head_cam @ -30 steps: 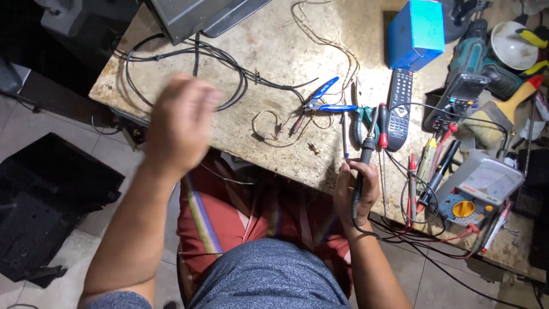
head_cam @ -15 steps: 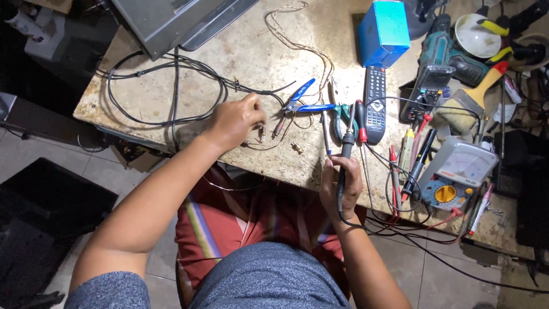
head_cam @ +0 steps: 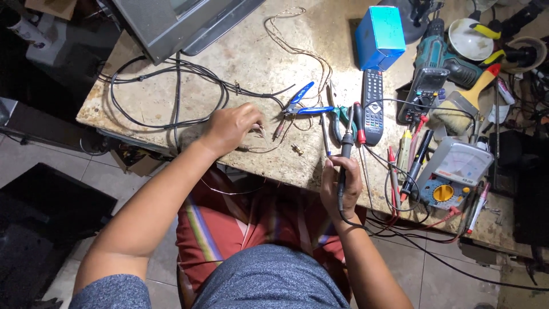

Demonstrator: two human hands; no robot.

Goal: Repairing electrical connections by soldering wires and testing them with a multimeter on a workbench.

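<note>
Right hand clamped on soldering iron, left hand pinching thin wires on the surface, hands apart.

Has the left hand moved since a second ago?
Yes. The left hand came down from raised over the table edge and went right, toward the blue-handled cutters; its fingers now rest on the thin wire beside them.

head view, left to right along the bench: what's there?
Black cable loop → left hand → blue-handled cutters → right hand gripping soldering iron → black remote → analog multimeter
</note>
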